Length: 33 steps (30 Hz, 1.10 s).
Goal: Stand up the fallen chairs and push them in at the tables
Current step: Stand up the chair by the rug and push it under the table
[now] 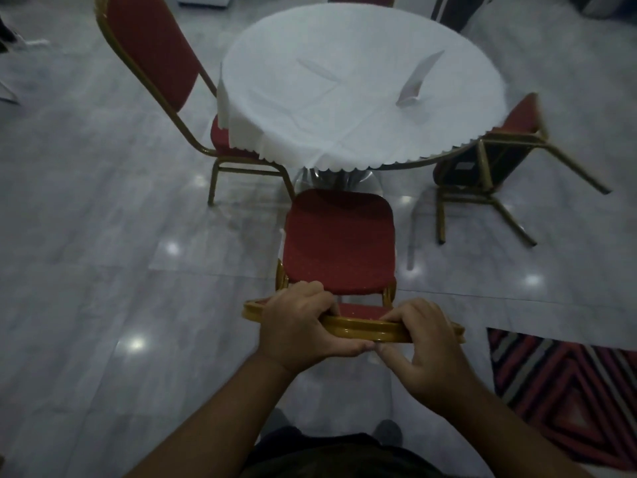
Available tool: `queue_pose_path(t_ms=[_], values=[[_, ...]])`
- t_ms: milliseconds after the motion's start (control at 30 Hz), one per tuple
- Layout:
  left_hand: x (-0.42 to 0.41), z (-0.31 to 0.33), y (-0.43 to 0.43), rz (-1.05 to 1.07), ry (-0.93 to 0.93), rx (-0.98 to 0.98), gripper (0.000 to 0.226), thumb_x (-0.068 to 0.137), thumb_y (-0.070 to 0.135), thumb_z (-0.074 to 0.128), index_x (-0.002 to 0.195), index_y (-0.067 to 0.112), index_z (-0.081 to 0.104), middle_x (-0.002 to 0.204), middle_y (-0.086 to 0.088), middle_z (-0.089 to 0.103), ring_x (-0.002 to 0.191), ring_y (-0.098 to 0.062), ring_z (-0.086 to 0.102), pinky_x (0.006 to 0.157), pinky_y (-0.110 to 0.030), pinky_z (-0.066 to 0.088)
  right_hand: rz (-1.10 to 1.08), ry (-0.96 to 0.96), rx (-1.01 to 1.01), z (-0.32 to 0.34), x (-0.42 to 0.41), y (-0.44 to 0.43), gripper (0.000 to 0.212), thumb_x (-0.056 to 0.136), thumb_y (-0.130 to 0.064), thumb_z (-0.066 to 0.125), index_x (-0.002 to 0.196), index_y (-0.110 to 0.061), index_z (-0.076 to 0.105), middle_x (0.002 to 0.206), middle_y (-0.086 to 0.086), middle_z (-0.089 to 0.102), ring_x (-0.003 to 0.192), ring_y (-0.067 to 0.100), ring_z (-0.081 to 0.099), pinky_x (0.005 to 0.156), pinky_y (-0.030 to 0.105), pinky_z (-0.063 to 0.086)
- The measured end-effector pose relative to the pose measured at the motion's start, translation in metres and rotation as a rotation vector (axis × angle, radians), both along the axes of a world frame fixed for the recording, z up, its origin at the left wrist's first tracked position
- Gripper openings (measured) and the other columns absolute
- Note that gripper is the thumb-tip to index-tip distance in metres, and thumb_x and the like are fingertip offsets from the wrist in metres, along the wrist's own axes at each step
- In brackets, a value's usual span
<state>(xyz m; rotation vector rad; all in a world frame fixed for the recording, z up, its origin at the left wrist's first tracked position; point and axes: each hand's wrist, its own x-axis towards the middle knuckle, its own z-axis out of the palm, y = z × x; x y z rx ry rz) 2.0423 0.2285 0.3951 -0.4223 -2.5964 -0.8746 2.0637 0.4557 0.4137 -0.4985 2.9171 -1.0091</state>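
The red banquet chair [339, 241] stands upright, seat facing the round table [362, 84] dead ahead — not yet tucked under. Your left hand [296, 322] and right hand [422, 343] both wrap its gold top rail [365, 327] — push straight forward.

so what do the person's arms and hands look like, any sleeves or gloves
Both are bare: the left hand and the right hand wear no gloves, and no rings, watch or bands show on the fingers or wrists. The forearms are uncovered right down to the bottom edge of the picture, so no sleeve is in view. A dark garment shows at the bottom of the frame between the arms.
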Motion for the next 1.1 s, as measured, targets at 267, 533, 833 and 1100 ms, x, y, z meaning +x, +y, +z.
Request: queue_pose_path(t_ms=[267, 533, 833, 1100], values=[[-0.028, -0.002, 0.021, 0.08, 0.004, -0.117, 0.04, 0.082, 0.064, 0.054, 0.079, 0.025, 0.058, 0.074, 0.009, 0.052, 0.067, -0.015, 0.047, 0.061, -0.036, 0.041, -0.201, 0.098, 0.096, -0.002, -0.037, -0.005, 0.023, 0.093, -0.047, 0.041, 0.092, -0.028, 0.055, 0.087, -0.012, 0.048, 0.082, 0.014, 0.043, 0.075, 0.04, 0.04], [-0.059, -0.008, 0.025, 0.164, -0.006, -0.145, 0.041, 0.077, 0.061, 0.053, 0.069, 0.021, 0.055, 0.069, 0.005, 0.049, 0.064, -0.019, 0.046, 0.055, -0.033, 0.037, -0.242, 0.202, 0.162, -0.011, -0.069, -0.008, 0.032, 0.089, -0.055, 0.042, 0.083, -0.026, 0.053, 0.082, -0.009, 0.045, 0.078, 0.015, 0.041, 0.071, 0.04, 0.039], [-0.092, -0.01, 0.025, 0.227, -0.009, -0.155, 0.049, 0.079, 0.067, 0.043, 0.068, 0.02, 0.05, 0.068, 0.004, 0.046, 0.064, -0.02, 0.043, 0.059, -0.034, 0.034, -0.264, 0.288, 0.162, -0.02, -0.102, -0.011, 0.034, 0.09, -0.051, 0.039, 0.079, -0.022, 0.052, 0.078, -0.005, 0.045, 0.074, 0.018, 0.04, 0.067, 0.036, 0.031], [-0.117, -0.012, 0.022, 0.236, 0.03, -0.155, 0.05, 0.08, 0.066, 0.041, 0.067, 0.019, 0.049, 0.067, 0.003, 0.044, 0.064, -0.017, 0.037, 0.06, -0.03, 0.024, -0.286, 0.305, 0.147, -0.024, -0.127, -0.015, 0.037, 0.089, -0.05, 0.036, 0.079, -0.02, 0.055, 0.077, -0.002, 0.048, 0.074, 0.019, 0.042, 0.068, 0.035, 0.028]])
